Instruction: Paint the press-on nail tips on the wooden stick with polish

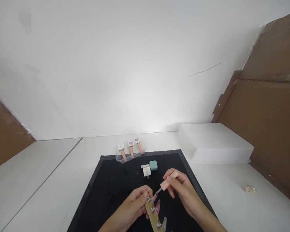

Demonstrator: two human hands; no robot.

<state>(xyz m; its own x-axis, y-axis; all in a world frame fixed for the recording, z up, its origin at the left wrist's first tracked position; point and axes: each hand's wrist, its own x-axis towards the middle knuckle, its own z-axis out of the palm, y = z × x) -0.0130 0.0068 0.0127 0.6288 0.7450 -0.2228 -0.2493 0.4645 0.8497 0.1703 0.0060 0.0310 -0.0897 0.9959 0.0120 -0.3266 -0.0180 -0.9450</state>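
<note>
My left hand (135,203) is closed around the upper end of a wooden nail practice stand (150,214). Several pointed false nails are fixed along it on metal mounts, one of them a pink nail (157,207). Pinched in my right hand (182,188) is a nail polish brush (165,184) with a peach cap handle. Its bristle tip meets or nearly meets the topmost false nail (154,197), close to my left fingers. Beyond my hands lies a white square polish bottle (147,170) without its cap, beside a small teal square case (153,165).
A clear plastic tray (120,160) at the mat's far edge holds three peach-capped polish bottles (131,149). A black mat (106,190) lies under the work. To the right are a white translucent bin (219,145) and small cream rings (249,188). Brown cardboard (268,129) stands at the side.
</note>
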